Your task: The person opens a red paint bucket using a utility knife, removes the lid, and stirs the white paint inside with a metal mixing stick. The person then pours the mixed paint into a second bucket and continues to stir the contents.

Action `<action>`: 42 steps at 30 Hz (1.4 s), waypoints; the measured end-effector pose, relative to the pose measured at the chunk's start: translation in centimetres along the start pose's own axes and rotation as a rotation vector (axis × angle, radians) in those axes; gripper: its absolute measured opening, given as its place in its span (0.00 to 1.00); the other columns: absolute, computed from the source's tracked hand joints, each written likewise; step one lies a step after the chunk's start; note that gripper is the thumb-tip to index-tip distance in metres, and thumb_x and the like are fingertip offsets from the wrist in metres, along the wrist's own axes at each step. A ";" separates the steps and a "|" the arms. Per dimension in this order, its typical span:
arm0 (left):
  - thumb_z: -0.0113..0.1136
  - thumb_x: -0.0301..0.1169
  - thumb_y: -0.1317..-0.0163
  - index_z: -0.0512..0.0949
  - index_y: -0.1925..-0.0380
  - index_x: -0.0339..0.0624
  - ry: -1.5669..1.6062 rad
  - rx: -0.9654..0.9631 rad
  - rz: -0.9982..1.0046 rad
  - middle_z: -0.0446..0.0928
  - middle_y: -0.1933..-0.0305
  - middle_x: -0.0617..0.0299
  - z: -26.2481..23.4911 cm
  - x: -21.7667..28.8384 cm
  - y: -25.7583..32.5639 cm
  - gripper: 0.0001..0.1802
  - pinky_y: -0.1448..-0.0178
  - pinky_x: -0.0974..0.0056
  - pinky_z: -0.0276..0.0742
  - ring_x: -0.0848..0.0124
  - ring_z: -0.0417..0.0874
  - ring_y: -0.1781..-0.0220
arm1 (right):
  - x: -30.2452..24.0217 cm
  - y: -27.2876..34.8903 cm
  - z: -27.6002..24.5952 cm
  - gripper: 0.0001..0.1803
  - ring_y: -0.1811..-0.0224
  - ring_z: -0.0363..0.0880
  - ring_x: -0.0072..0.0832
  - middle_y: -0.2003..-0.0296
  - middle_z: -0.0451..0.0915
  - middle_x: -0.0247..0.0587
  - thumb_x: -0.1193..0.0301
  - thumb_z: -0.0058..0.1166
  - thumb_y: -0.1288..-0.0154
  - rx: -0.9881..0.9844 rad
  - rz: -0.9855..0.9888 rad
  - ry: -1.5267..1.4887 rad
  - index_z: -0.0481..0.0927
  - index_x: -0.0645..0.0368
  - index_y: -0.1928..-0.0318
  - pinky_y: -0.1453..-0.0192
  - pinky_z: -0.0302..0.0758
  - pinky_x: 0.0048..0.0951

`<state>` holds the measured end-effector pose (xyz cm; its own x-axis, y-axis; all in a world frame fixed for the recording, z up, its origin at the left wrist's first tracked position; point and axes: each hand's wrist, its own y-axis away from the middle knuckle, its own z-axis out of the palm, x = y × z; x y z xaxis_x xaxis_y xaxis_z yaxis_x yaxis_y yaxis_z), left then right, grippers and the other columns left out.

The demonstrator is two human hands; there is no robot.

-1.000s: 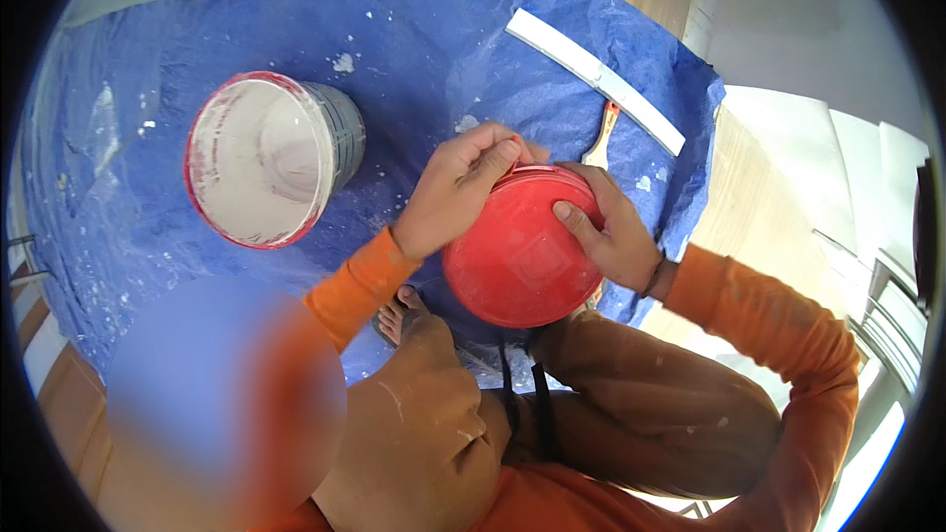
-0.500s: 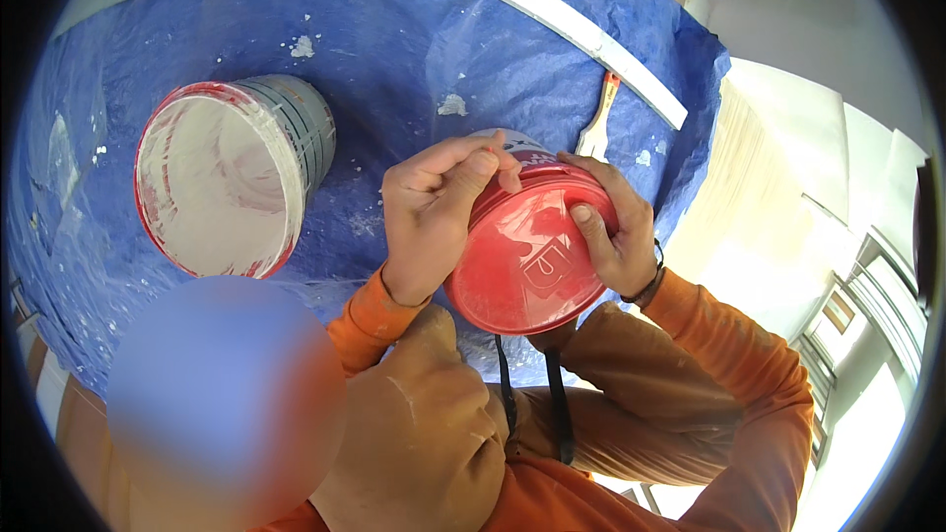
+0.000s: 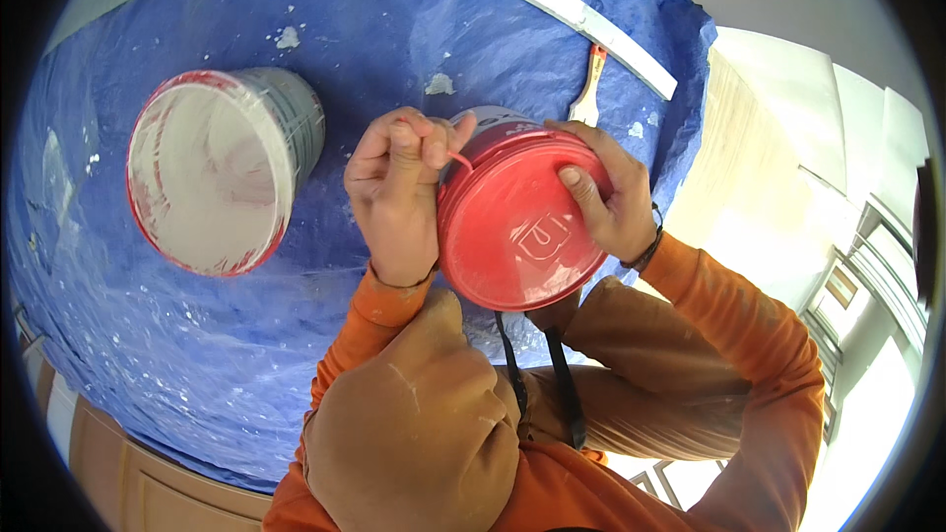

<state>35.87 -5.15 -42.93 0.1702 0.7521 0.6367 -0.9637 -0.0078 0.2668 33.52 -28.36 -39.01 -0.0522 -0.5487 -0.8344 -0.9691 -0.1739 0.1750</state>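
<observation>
A paint bucket [image 3: 485,120] with a round red lid [image 3: 517,227] is tilted so that the lid's top faces me. My left hand [image 3: 394,207] pinches a thin red plastic tear strip [image 3: 459,159] that stands out from the lid's rim on the left. Its fingers are closed on the strip's end. Around the lid's right edge my right hand [image 3: 623,199] is closed, thumb on top and fingers over the far side. Much of the bucket's body is hidden behind the lid.
Left of my hands, an open bucket [image 3: 307,123] with pale smeared walls lies tipped toward me. A paintbrush [image 3: 588,97] rests against a long white strip [image 3: 576,15] at the far right. Blue plastic sheeting [image 3: 384,25] with white spatters lies underneath.
My left hand has moved left, away from the lid's rim, and the tear strip now shows stretched between them. My right hand keeps its grip on the lid's edge.
</observation>
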 end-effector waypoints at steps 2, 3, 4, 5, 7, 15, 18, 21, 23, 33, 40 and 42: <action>0.55 0.33 0.15 0.80 0.57 0.33 -0.156 0.040 0.066 0.77 0.65 0.63 0.7 0.3 0.6 0.13 0.35 0.49 0.85 0.71 0.79 0.59 | 0.2 0.1 0.0 0.21 0.47 0.91 0.47 0.48 0.88 0.56 0.67 0.64 0.23 0.013 0.003 -0.013 0.81 0.67 0.38 0.41 0.83 0.40; 0.54 0.34 0.15 0.79 0.56 0.36 -0.187 -0.002 0.146 0.75 0.66 0.65 0.6 0.2 0.7 0.12 0.49 0.58 0.84 0.73 0.77 0.61 | 0.4 0.3 0.1 0.21 0.47 0.91 0.47 0.48 0.88 0.56 0.67 0.64 0.23 0.020 -0.002 0.002 0.81 0.67 0.38 0.41 0.84 0.40; 0.54 0.34 0.14 0.79 0.56 0.37 -0.100 0.022 0.180 0.75 0.66 0.65 0.4 0.2 0.8 0.12 0.51 0.60 0.82 0.74 0.76 0.62 | 0.3 0.4 0.3 0.21 0.47 0.91 0.46 0.48 0.88 0.55 0.67 0.64 0.22 0.028 -0.012 0.016 0.81 0.66 0.37 0.41 0.84 0.40; 0.54 0.34 0.14 0.78 0.55 0.38 -0.013 0.044 0.212 0.74 0.67 0.65 0.1 0.2 0.9 0.12 0.53 0.61 0.80 0.74 0.75 0.63 | 0.2 0.6 0.3 0.20 0.46 0.91 0.45 0.49 0.89 0.55 0.65 0.61 0.21 0.033 -0.002 0.008 0.82 0.66 0.37 0.40 0.84 0.39; 0.52 0.35 0.13 0.75 0.54 0.40 0.064 0.086 0.286 0.72 0.68 0.67 0.4 0.1 1.3 0.11 0.59 0.66 0.70 0.76 0.71 0.65 | 0.1 0.5 0.1 0.20 0.46 0.91 0.45 0.49 0.89 0.55 0.64 0.59 0.19 0.034 0.032 0.005 0.82 0.65 0.37 0.40 0.84 0.39; 0.46 0.40 0.11 0.73 0.54 0.47 0.055 -0.025 0.193 0.73 0.67 0.64 0.1 0.6 0.8 0.12 0.55 0.63 0.75 0.76 0.71 0.67 | -2.5 -1.3 0.3 0.17 0.48 0.87 0.52 0.56 0.88 0.53 0.64 0.60 0.22 0.136 -0.345 0.401 0.83 0.59 0.40 0.41 0.83 0.45; 0.46 0.41 0.11 0.73 0.51 0.47 0.002 -0.164 0.048 0.71 0.66 0.66 1.2 1.4 0.1 0.12 0.58 0.65 0.73 0.76 0.69 0.68 | -5.9 -4.5 2.1 0.14 0.43 0.85 0.49 0.58 0.87 0.51 0.61 0.59 0.23 0.075 -0.469 0.586 0.87 0.58 0.51 0.41 0.83 0.45; 0.45 0.40 0.11 0.73 0.53 0.46 -0.069 -0.159 -0.053 0.67 0.68 0.69 1.2 2.3 -0.7 0.13 0.63 0.69 0.67 0.80 0.65 0.70 | -6.2 -6.5 4.1 0.18 0.50 0.88 0.50 0.61 0.88 0.52 0.59 0.54 0.21 -0.031 -0.349 0.647 0.87 0.60 0.61 0.48 0.84 0.49; 0.45 0.40 0.11 0.74 0.53 0.46 -0.105 -0.152 -0.054 0.66 0.69 0.70 1.8 3.0 -0.9 0.13 0.63 0.70 0.65 0.81 0.63 0.70 | -5.8 -6.3 4.7 0.22 0.57 0.89 0.52 0.64 0.88 0.54 0.59 0.50 0.19 -0.008 -0.310 0.600 0.86 0.60 0.67 0.52 0.85 0.53; 0.45 0.38 0.11 0.74 0.55 0.45 -0.012 -0.106 0.081 0.66 0.68 0.72 0.0 4.4 2.4 0.13 0.59 0.68 0.66 0.81 0.63 0.68 | -5.6 -8.8 4.7 0.32 0.65 0.88 0.64 0.70 0.86 0.68 0.57 0.42 0.17 -0.033 -0.013 0.649 0.88 0.67 0.70 0.52 0.85 0.58; 0.46 0.36 0.11 0.74 0.54 0.47 -0.021 -0.013 0.069 0.64 0.71 0.72 -1.6 5.9 7.2 0.10 0.59 0.67 0.64 0.81 0.60 0.72 | -6.0 -8.8 4.9 0.30 0.65 0.88 0.65 0.69 0.86 0.69 0.58 0.43 0.19 0.005 0.036 0.653 0.89 0.68 0.70 0.51 0.86 0.58; 0.47 0.37 0.11 0.74 0.54 0.47 -0.007 -0.008 0.037 0.65 0.71 0.72 -2.8 6.4 9.8 0.10 0.59 0.65 0.63 0.80 0.62 0.71 | -6.0 -8.6 4.4 0.30 0.65 0.88 0.65 0.69 0.86 0.69 0.58 0.43 0.20 0.018 0.054 0.667 0.89 0.68 0.70 0.50 0.85 0.58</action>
<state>26.98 1.48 -38.29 0.1360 0.7467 0.6511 -0.9711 -0.0298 0.2370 41.09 -19.92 -37.81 0.0543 -0.9453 -0.3218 -0.9734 -0.1220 0.1939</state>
